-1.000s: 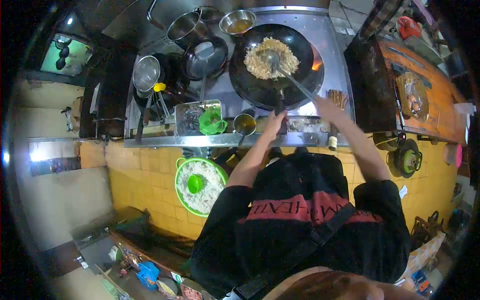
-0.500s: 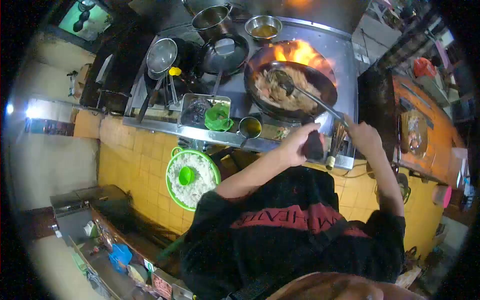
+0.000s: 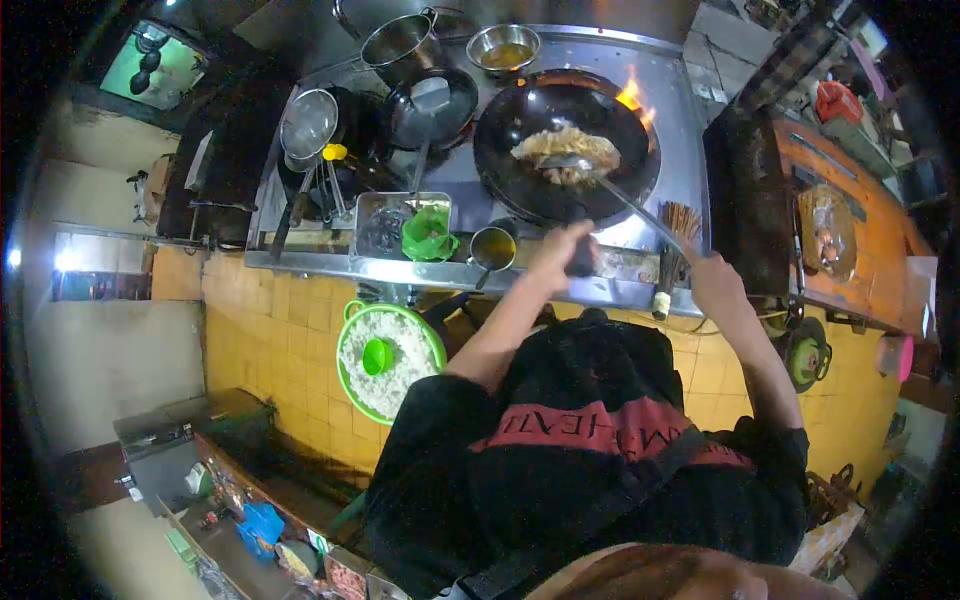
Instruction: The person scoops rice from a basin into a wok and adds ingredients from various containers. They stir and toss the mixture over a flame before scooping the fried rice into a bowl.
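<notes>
A dark wok [image 3: 510,125] sits on the stove, with cooked food [image 3: 575,150] bunched together in its middle. My left hand [image 3: 562,255] is closed around the wok's handle, which has a dark cloth [image 3: 582,260] on it. My right hand [image 3: 718,285] grips the shaft of a long metal ladle [image 3: 645,212]. The bowl of the ladle lies against the lower side of the food. A small flame [image 3: 635,98] shows at the wok's upper right edge.
Left of the wok are a pan [image 3: 455,115], a pot [image 3: 400,50], a strainer [image 3: 309,124], a metal tray [image 3: 372,215] and a cup [image 3: 493,248]. A metal bowl [image 3: 503,48] stands behind. A green basin of rice [image 3: 400,375] is below the counter; a bamboo brush [image 3: 680,232] lies right.
The wok has come down flatter and slightly left with my left hand. The food has gathered into a smaller heap. The large flames have shrunk to a small one at the right.
</notes>
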Demonstrator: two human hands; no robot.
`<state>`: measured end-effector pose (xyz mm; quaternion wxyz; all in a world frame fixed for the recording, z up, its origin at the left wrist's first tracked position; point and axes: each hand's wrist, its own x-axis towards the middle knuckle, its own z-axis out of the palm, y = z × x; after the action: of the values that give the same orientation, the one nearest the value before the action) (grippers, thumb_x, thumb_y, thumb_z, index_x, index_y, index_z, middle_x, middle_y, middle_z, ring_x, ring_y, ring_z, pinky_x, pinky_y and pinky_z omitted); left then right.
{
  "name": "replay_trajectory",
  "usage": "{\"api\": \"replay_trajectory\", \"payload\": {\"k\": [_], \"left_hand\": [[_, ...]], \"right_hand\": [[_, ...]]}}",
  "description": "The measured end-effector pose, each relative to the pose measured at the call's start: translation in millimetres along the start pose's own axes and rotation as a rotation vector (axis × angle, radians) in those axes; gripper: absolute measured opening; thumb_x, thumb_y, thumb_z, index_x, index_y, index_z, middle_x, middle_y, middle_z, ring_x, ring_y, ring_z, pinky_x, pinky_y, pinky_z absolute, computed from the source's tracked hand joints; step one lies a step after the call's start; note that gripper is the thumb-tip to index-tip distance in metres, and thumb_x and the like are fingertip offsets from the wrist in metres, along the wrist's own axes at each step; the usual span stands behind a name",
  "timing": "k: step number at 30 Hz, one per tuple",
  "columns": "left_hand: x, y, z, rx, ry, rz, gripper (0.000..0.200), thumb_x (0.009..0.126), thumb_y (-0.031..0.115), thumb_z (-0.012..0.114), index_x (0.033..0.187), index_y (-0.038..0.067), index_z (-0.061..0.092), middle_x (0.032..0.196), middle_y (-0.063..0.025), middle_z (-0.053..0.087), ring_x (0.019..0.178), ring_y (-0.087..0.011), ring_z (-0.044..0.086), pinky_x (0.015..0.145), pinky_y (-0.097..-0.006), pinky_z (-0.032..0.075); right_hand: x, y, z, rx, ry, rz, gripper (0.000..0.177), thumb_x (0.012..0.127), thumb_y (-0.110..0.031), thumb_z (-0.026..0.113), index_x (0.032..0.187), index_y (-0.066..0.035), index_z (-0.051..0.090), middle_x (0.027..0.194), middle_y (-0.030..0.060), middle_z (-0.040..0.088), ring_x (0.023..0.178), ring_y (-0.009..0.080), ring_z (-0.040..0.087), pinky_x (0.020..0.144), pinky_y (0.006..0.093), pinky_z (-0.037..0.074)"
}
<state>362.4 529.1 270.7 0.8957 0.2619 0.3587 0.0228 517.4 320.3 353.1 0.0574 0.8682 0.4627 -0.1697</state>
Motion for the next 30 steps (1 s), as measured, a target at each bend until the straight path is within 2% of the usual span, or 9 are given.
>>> {"api": "replay_trajectory", "payload": {"k": [7, 10, 12, 15, 16, 18, 22, 26, 30], "left_hand": [[-67, -27, 18, 0.161, -0.045, -0.113, 0.023, 0.089, 0.027, 0.055, 0.084, 0.004, 0.055, 0.065, -0.0076, 0.057, 0.050, -0.0165, 0.056, 0.047, -0.0309, 0.048], [-1, -31, -30, 0.269, -0.025, 0.027, 0.023, 0.089, 0.026, 0.057, 0.085, 0.004, 0.053, 0.064, -0.0072, 0.057, 0.050, -0.0167, 0.056, 0.047, -0.0317, 0.048], [48, -37, -65, 0.240, 0.018, 0.211, 0.017, 0.086, 0.017, 0.061, 0.086, 0.004, 0.050, 0.066, -0.0053, 0.055, 0.050, -0.0151, 0.054, 0.046, -0.0291, 0.046], [71, -24, -81, 0.302, 0.058, 0.303, 0.020, 0.084, 0.015, 0.063, 0.093, 0.004, 0.049, 0.066, -0.0052, 0.055, 0.050, -0.0152, 0.054, 0.046, -0.0285, 0.047], [76, -25, -88, 0.381, 0.094, 0.310, 0.026, 0.083, 0.013, 0.064, 0.099, 0.003, 0.047, 0.066, -0.0063, 0.057, 0.050, -0.0156, 0.055, 0.045, -0.0293, 0.046], [86, -18, -88, 0.441, 0.131, 0.331, 0.033, 0.081, 0.012, 0.065, 0.104, 0.001, 0.044, 0.067, -0.0074, 0.058, 0.051, -0.0160, 0.055, 0.045, -0.0301, 0.046], [93, -21, -78, 0.321, 0.224, 0.288, 0.032, 0.076, 0.014, 0.069, 0.097, -0.003, 0.053, 0.068, -0.0089, 0.059, 0.050, -0.0182, 0.056, 0.046, -0.0324, 0.047], [38, -13, 1, 0.085, 0.369, 0.065, 0.019, 0.082, 0.021, 0.066, 0.080, 0.005, 0.058, 0.068, -0.0085, 0.059, 0.053, -0.0182, 0.056, 0.051, -0.0327, 0.049], [-65, 20, 65, -0.445, -0.217, -0.199, 0.017, 0.087, 0.018, 0.058, 0.086, 0.003, 0.049, 0.068, -0.0074, 0.053, 0.059, -0.0174, 0.055, 0.054, -0.0308, 0.048]], "right_hand": [[26, 38, -38, 0.744, -0.091, 0.064, 0.048, 0.082, -0.010, 0.059, 0.129, -0.017, 0.051, 0.078, 0.0219, 0.062, 0.070, 0.0296, 0.061, 0.064, 0.0385, 0.048], [66, 12, -12, 0.578, -0.070, 0.051, 0.038, 0.088, -0.017, 0.051, 0.125, -0.014, 0.053, 0.085, 0.0207, 0.063, 0.071, 0.0303, 0.061, 0.064, 0.0403, 0.048], [159, 21, 135, -0.003, 0.253, -0.345, 0.026, 0.093, -0.021, 0.042, 0.104, -0.002, 0.055, 0.083, 0.0189, 0.063, 0.065, 0.0305, 0.064, 0.061, 0.0391, 0.052], [192, 38, 151, -0.014, 0.496, -0.644, 0.027, 0.093, -0.019, 0.039, 0.106, -0.002, 0.055, 0.086, 0.0186, 0.063, 0.066, 0.0282, 0.065, 0.058, 0.0411, 0.054], [138, 8, 34, 0.345, -0.011, -0.099, 0.025, 0.090, -0.015, 0.041, 0.105, -0.002, 0.056, 0.089, 0.0165, 0.064, 0.067, 0.0297, 0.065, 0.052, 0.0429, 0.053], [147, 31, -12, 0.168, -0.162, -0.148, 0.033, 0.092, -0.024, 0.041, 0.110, 0.003, 0.051, 0.094, 0.0241, 0.061, 0.087, 0.0422, 0.059, 0.078, 0.0488, 0.048], [173, -13, 80, 0.073, 0.225, -0.081, 0.038, 0.094, -0.029, 0.039, 0.116, 0.000, 0.048, 0.096, 0.0276, 0.060, 0.088, 0.0435, 0.060, 0.070, 0.0518, 0.048], [108, -20, 7, 0.231, -0.047, -0.155, 0.032, 0.094, -0.025, 0.039, 0.119, -0.007, 0.050, 0.085, 0.0236, 0.064, 0.077, 0.0378, 0.065, 0.064, 0.0472, 0.052], [38, -4, -53, -0.211, 0.054, -0.163, 0.043, 0.089, -0.018, 0.044, 0.132, -0.017, 0.042, 0.080, 0.0211, 0.065, 0.074, 0.0348, 0.066, 0.062, 0.0454, 0.053]]}}
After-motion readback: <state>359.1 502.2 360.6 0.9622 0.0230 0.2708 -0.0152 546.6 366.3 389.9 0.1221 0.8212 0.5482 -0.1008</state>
